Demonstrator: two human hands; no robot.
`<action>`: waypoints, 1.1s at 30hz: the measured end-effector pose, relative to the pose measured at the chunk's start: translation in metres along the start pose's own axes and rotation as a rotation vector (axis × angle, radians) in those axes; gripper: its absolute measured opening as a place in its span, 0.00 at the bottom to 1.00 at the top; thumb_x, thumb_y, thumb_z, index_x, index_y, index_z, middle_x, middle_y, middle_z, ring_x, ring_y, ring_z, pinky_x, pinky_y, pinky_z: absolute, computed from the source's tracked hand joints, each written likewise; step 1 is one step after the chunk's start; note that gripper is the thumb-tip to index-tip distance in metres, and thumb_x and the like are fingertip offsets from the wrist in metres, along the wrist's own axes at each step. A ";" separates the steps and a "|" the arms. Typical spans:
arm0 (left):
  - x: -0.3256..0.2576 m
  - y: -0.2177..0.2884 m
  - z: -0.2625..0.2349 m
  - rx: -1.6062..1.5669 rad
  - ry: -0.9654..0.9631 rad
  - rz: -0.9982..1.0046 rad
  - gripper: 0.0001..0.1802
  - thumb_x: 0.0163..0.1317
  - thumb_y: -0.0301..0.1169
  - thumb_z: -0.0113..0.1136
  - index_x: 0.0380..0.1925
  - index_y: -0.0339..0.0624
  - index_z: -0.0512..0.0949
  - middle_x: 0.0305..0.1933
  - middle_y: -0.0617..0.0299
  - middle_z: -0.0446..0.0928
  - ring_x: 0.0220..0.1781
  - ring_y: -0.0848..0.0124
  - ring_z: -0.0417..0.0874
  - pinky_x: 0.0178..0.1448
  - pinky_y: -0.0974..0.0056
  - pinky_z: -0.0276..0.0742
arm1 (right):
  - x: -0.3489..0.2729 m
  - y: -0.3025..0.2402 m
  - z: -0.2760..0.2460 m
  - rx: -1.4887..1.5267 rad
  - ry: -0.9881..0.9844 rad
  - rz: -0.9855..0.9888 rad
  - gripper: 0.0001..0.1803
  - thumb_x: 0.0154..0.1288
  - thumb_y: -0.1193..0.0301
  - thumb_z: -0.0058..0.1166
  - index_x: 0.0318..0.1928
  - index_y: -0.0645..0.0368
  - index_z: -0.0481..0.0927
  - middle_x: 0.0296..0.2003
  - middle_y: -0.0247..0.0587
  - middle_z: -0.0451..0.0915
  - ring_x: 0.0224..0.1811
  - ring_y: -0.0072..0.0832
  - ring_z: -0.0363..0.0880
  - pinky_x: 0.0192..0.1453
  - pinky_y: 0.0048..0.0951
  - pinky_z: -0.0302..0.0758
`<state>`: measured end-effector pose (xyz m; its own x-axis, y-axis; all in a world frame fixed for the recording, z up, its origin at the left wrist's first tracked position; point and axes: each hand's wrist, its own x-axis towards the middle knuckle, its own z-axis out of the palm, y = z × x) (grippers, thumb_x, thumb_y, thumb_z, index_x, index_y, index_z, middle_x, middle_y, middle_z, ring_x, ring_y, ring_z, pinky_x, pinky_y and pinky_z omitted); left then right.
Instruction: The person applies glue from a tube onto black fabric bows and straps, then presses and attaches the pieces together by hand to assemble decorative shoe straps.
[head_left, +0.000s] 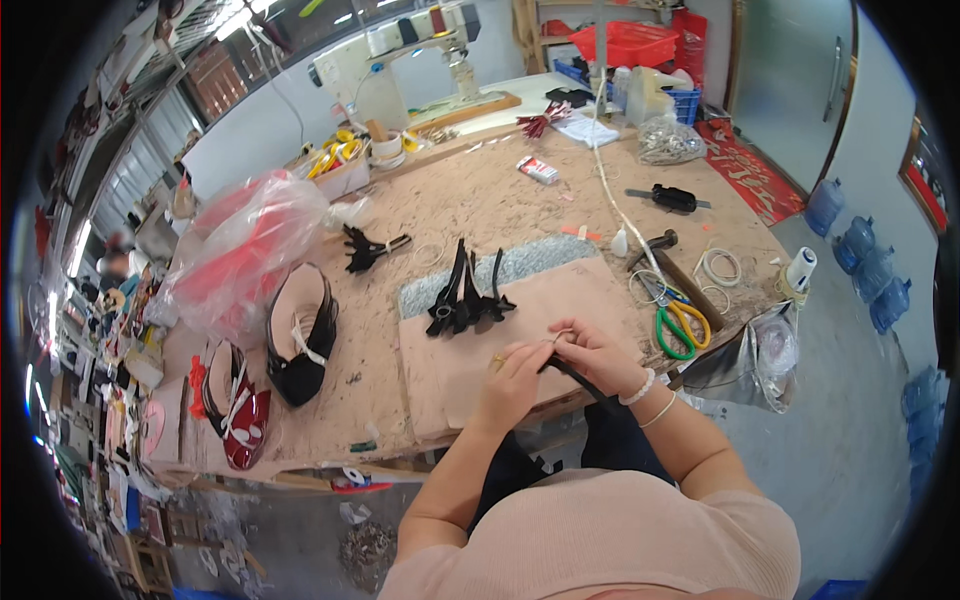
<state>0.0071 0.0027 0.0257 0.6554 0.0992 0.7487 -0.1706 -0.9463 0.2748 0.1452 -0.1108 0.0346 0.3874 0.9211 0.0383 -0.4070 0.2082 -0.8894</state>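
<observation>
Close together above the near edge of a pale board [540, 300], my two hands work on a narrow black strap [580, 380]. My left hand [512, 382] pinches at its upper end. Curled fingers of my right hand [600, 360] close on the same piece, with a thin light strand near the fingertips. The strap's other end hangs down toward my lap under the right wrist. Beyond my hands, a bunch of black straps [462, 310] lies on the board, partly over a grey speckled slab [500, 272].
Green-and-yellow-handled scissors [680, 330] and a hammer [660, 243] lie right of the board. Black shoe pieces [298, 370] and dark red ones [245, 430] sit left, beside a clear plastic bag [240, 250]. A sewing machine [370, 80] stands behind; water bottles [875, 270] stand on the floor.
</observation>
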 end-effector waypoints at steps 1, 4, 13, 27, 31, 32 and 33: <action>-0.004 -0.004 0.004 -0.014 0.060 -0.117 0.16 0.48 0.19 0.55 0.40 0.38 0.73 0.39 0.61 0.76 0.42 0.67 0.76 0.48 0.63 0.70 | 0.009 -0.002 -0.009 -0.135 0.018 0.015 0.11 0.61 0.75 0.47 0.44 0.62 0.69 0.26 0.30 0.70 0.27 0.14 0.68 0.31 0.16 0.67; -0.002 -0.007 0.000 -0.633 0.213 -0.832 0.11 0.56 0.20 0.52 0.40 0.36 0.73 0.40 0.63 0.76 0.40 0.73 0.76 0.46 0.66 0.72 | 0.039 -0.025 -0.052 -0.779 0.584 -0.349 0.12 0.57 0.72 0.52 0.41 0.64 0.73 0.28 0.36 0.75 0.31 0.23 0.73 0.35 0.20 0.70; -0.008 -0.016 -0.005 -1.410 0.531 -1.022 0.11 0.58 0.23 0.52 0.42 0.38 0.74 0.40 0.62 0.76 0.40 0.74 0.77 0.47 0.69 0.73 | 0.110 -0.031 -0.161 -1.467 0.645 -0.222 0.13 0.50 0.68 0.55 0.34 0.64 0.76 0.27 0.52 0.77 0.35 0.44 0.76 0.40 0.37 0.71; -0.005 0.000 -0.005 -1.396 0.500 -0.984 0.12 0.60 0.24 0.49 0.44 0.37 0.72 0.41 0.60 0.75 0.40 0.71 0.77 0.49 0.66 0.73 | -0.001 0.001 0.023 -0.970 0.070 -0.703 0.12 0.52 0.83 0.52 0.39 0.63 0.74 0.31 0.44 0.71 0.27 0.35 0.72 0.30 0.27 0.70; -0.007 0.002 -0.008 -1.388 0.511 -0.974 0.12 0.60 0.24 0.49 0.44 0.37 0.72 0.41 0.59 0.75 0.41 0.71 0.76 0.50 0.65 0.73 | -0.003 -0.001 0.026 -0.968 0.044 -0.698 0.12 0.52 0.82 0.53 0.40 0.63 0.73 0.31 0.44 0.71 0.27 0.37 0.72 0.29 0.28 0.69; -0.008 0.003 -0.008 -1.386 0.508 -0.976 0.12 0.60 0.24 0.49 0.44 0.37 0.72 0.41 0.59 0.75 0.41 0.71 0.76 0.50 0.65 0.73 | -0.003 -0.001 0.027 -0.965 0.047 -0.697 0.12 0.52 0.82 0.53 0.40 0.63 0.73 0.31 0.44 0.71 0.27 0.37 0.72 0.29 0.28 0.69; -0.008 0.004 -0.008 -1.392 0.521 -0.957 0.11 0.60 0.24 0.49 0.44 0.37 0.72 0.41 0.59 0.75 0.42 0.71 0.76 0.50 0.65 0.73 | -0.003 -0.001 0.027 -0.952 0.041 -0.677 0.12 0.52 0.82 0.53 0.40 0.63 0.73 0.31 0.44 0.71 0.27 0.37 0.72 0.29 0.28 0.69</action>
<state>-0.0049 0.0010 0.0255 0.6580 0.7511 0.0532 -0.5267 0.4087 0.7453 0.1219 -0.1052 0.0478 0.3212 0.7013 0.6364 0.6707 0.3060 -0.6757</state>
